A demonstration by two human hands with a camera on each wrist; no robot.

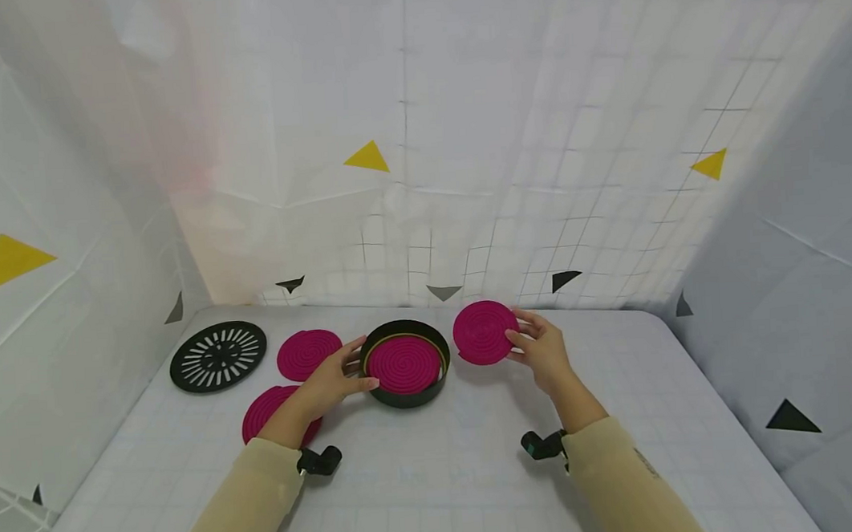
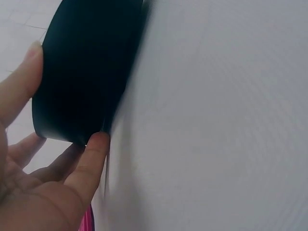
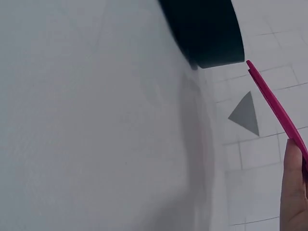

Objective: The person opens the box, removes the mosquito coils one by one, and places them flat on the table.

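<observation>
A round black tin (image 1: 407, 403) stands on the table with a magenta mosquito coil (image 1: 403, 365) lying inside it. My left hand (image 1: 331, 381) grips the tin's left side, thumb at the front and fingers further back. In the left wrist view, the fingertips touch the dark wall of the tin (image 2: 91, 67). To the right of the tin, my right hand (image 1: 544, 351) pinches another magenta coil (image 1: 483, 333) by its right edge. This coil is tilted up above the table and apart from the tin. The right wrist view shows the held coil (image 3: 276, 107) edge-on.
Two more magenta coils lie to the left: one at the back (image 1: 308, 354), and a nearer one (image 1: 263, 411) partly hidden under my left forearm. A black slotted lid (image 1: 218, 357) lies at the table's far left. White sheeting (image 1: 462, 135) rises behind and on both sides.
</observation>
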